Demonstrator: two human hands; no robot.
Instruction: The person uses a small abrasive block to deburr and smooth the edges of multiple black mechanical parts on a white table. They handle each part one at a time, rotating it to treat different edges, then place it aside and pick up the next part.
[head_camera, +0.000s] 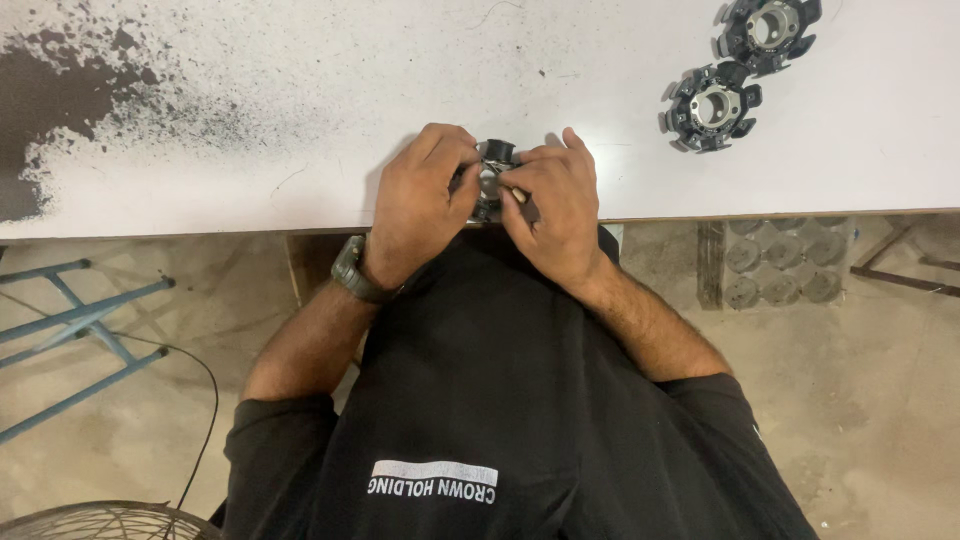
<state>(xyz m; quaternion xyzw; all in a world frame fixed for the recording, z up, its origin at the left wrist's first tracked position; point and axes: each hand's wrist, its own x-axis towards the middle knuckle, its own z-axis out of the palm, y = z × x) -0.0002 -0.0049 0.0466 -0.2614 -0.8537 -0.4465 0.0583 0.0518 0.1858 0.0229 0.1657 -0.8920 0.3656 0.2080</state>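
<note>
1. A white table (300, 80) is filling the upper part of the head view, its near edge running left to right, with a dark speckled stain (60, 100) spreading over its left end.
2. The person in a black shirt (480, 400) is leaning over that edge, both forearms reaching up toward the table.
3. A blue metal frame (80, 320) is standing on the concrete floor at the left, and a tray of round grey parts (785, 262) is sitting below the table at the right.
4. The left hand (420, 195), a dark watch (352, 270) on its wrist, is curling its fingers around the left side of a small dark toothed ring part (492, 172).
5. The right hand (555, 205) is closing on the same part from the right, thumb pressing near its centre; both hands are clamped on it.
6. That part is sitting at the table's near edge between the hands; it is mostly hidden, so which way its face or axis is pointing cannot be told.
7. Two similar toothed rings, a nearer one (712, 108) and a farther one (768, 30), are lying flat at the table's upper right, bores facing up, well apart from the hands.
</note>
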